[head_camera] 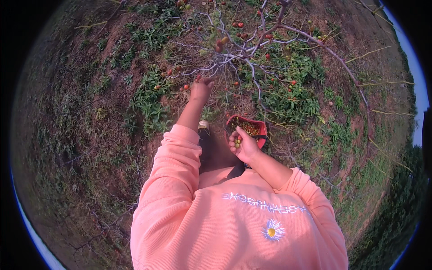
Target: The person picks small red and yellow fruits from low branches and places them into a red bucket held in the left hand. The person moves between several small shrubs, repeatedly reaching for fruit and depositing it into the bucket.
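My left hand [201, 89] reaches forward to the twigs of a thorny branch [233, 57], its fingers closed at a small red fruit [198, 78]. More red and brownish fruits [219, 45] hang on the twigs above and around it. My right hand [245, 145] is turned palm up with curled fingers, holding several small green and red fruits [238, 142]. It is over the near left part of a red container [263, 127] with a black strap. Many small yellow, green and red fruits [249, 127] lie in the container. Part of its opening is hidden by my right hand.
A long bare branch [349, 69] with thin thorny shoots arches down the right side. Green weeds [297, 87] and dry grass cover reddish soil. One shoe [204, 125] shows below my left forearm. Another thin branch [101, 229] lies at the lower left.
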The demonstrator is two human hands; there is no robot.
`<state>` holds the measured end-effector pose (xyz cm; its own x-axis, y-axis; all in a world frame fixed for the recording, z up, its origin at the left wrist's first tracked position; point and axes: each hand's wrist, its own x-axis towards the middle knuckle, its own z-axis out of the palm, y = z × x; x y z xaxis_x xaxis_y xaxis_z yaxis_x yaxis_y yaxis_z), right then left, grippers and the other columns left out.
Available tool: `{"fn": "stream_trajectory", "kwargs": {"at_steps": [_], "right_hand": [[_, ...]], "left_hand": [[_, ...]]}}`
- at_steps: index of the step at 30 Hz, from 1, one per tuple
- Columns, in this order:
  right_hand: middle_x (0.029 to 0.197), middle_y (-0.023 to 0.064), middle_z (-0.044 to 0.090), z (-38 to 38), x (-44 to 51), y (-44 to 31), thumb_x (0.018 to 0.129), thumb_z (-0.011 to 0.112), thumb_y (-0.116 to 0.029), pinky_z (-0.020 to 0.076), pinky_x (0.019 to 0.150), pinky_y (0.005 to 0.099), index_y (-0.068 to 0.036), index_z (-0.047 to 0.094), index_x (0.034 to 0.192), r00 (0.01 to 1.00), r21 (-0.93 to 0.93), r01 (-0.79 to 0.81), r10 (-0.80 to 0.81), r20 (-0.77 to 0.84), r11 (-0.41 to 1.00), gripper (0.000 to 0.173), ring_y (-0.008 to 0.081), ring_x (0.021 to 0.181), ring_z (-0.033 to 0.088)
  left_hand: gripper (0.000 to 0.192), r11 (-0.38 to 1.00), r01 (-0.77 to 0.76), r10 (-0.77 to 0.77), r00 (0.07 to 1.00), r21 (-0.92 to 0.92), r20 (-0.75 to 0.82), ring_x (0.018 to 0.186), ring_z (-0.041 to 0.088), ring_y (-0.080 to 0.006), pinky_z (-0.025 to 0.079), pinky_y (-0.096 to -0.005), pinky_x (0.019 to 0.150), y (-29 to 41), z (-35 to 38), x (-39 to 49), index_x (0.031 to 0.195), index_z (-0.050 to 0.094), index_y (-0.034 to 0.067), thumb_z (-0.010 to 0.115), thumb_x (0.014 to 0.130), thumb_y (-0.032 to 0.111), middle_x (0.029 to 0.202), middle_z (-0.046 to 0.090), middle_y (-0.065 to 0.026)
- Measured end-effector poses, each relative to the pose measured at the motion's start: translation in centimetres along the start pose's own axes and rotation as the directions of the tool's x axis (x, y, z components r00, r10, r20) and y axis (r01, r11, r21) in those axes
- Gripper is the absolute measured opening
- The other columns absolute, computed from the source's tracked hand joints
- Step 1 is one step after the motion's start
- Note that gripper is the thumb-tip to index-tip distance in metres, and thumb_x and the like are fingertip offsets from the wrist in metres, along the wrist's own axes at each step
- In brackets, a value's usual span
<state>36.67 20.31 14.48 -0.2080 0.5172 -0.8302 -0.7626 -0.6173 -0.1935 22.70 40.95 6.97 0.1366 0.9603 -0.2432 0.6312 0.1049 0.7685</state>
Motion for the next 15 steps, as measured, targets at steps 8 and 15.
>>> {"fn": "stream_trajectory", "kwargs": {"at_steps": [8,15], "right_hand": [[0.068,0.0025,0.053,0.2,-0.1,0.0,0.089,0.05,-0.035,0.0393,0.05,0.024,-0.012,0.053,0.074,0.999,-0.012,-0.009,0.009,0.032,1.0,0.028,0.0144,0.06,0.05],[0.068,0.0026,0.054,0.1,-0.1,0.0,0.09,0.049,-0.035,0.0397,0.05,0.024,-0.011,0.054,0.074,0.998,-0.033,-0.024,0.026,0.055,0.999,0.028,0.0142,0.059,0.05]], "left_hand": [[0.024,0.999,0.02,-0.022,0.999,-0.048,-0.043,0.078,0.065,-0.0203,0.05,-0.0298,0.075,0.8,-0.2,-0.2,0.094,0.067,0.007,0.067,0.073,0.02,0.086,0.068,-0.0095],[0.025,0.994,0.075,-0.083,0.991,-0.078,-0.109,0.074,0.065,-0.0155,0.05,-0.0271,0.07,1.6,-1.2,-1.5,0.092,0.067,0.004,0.067,0.072,0.018,0.081,0.068,-0.0084]]}}
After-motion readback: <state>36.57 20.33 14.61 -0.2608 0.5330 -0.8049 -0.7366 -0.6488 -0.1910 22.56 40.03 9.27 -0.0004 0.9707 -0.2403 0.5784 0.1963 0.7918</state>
